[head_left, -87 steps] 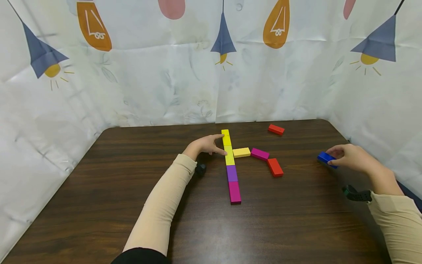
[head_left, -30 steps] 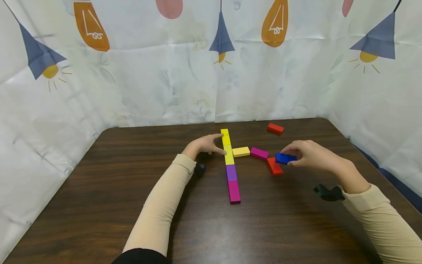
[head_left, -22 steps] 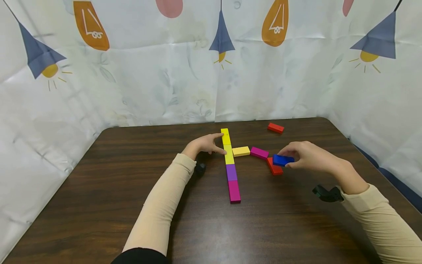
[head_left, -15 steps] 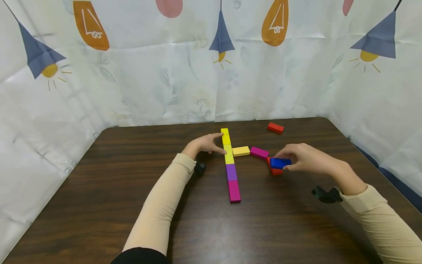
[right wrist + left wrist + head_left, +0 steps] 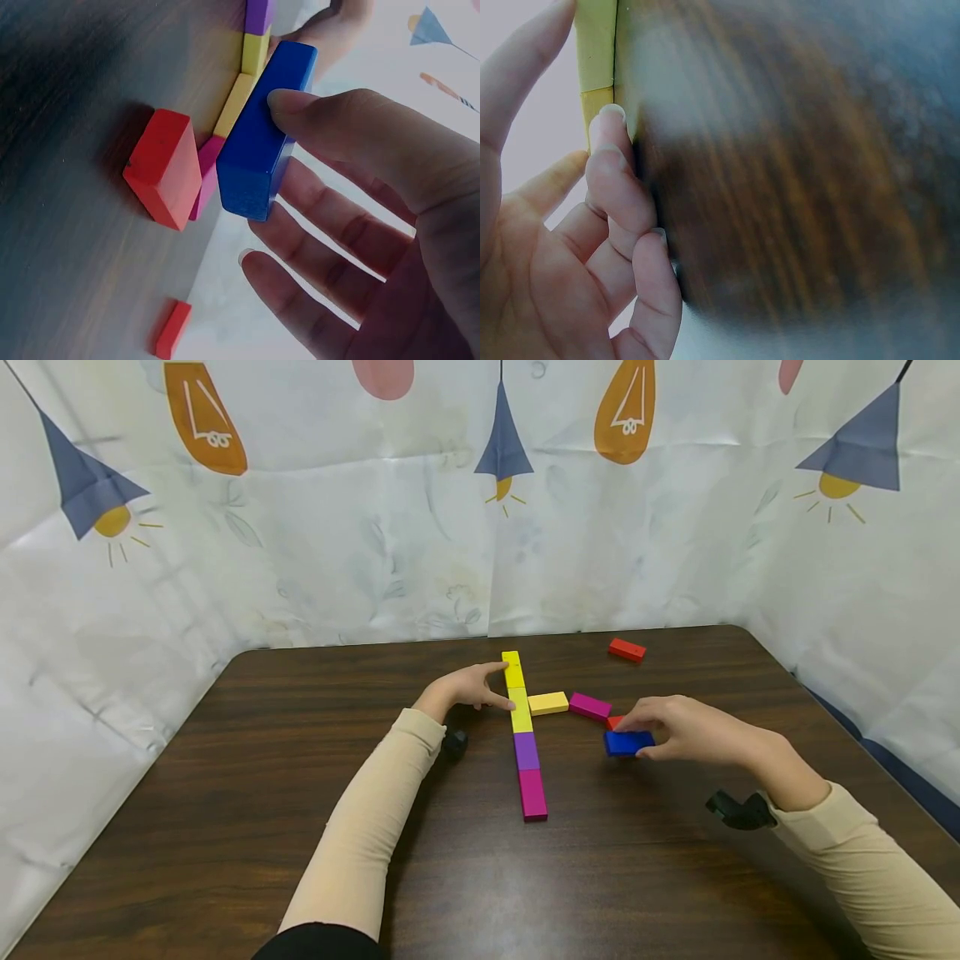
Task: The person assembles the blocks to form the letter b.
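My right hand (image 5: 686,727) pinches a blue block (image 5: 627,743) between thumb and fingers. In the right wrist view, the block looks held above the table, beside a red block (image 5: 161,169); in the head view it hides most of that red block. My left hand (image 5: 468,687) touches the side of a straight row with its index finger and thumb. This row runs from a yellow block (image 5: 513,670) through a yellow-green block (image 5: 521,717) and a purple block (image 5: 527,750) to a magenta block (image 5: 533,795). A pale yellow block (image 5: 548,703) and another magenta block (image 5: 590,706) branch right toward the red one.
Apart from the others, a second red block (image 5: 627,650) lies near the far edge of the dark wooden table (image 5: 225,793). Behind the table hangs a white printed curtain (image 5: 322,552). A dark wrist device sits under each forearm.
My right hand has carried the blue block left from the table's right side, then slightly toward me over the red block. The left hand and the row have stayed put.
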Demonstrator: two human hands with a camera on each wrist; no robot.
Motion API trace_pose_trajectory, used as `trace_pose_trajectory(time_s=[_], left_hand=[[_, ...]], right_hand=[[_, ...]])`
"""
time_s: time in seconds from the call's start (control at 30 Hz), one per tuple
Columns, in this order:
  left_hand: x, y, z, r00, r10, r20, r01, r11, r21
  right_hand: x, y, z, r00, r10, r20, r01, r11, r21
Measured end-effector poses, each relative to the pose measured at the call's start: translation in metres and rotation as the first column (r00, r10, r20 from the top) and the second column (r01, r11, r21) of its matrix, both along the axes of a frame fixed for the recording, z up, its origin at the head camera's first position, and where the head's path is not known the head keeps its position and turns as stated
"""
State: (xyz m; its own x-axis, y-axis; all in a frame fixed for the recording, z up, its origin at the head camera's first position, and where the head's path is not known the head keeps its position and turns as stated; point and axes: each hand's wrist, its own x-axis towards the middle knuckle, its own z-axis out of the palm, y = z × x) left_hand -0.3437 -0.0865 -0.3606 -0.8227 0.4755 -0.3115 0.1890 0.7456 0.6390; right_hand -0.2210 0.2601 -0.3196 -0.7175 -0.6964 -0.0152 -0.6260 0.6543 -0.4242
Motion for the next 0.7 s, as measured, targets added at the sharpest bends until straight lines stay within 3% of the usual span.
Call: trace_pose_trajectory(time_s=[0.4, 0.7], left_hand=[[-0.002, 0.001, -0.002, 1.0, -0.006, -0.002, 0.006, 1.0, -0.006], [-0.001, 0.0, 0.0, 1.0, -0.006, -0.005, 0.006, 1.0, -0.01]], right_hand=[[0.002, -0.008, -0.011, 0.996, 0.085, -0.038, -0.084, 0.995, 0.049], [0.004, -0.01, -0.015, 0.993, 0.108, -0.056, -0.104, 0.992, 0.074]])
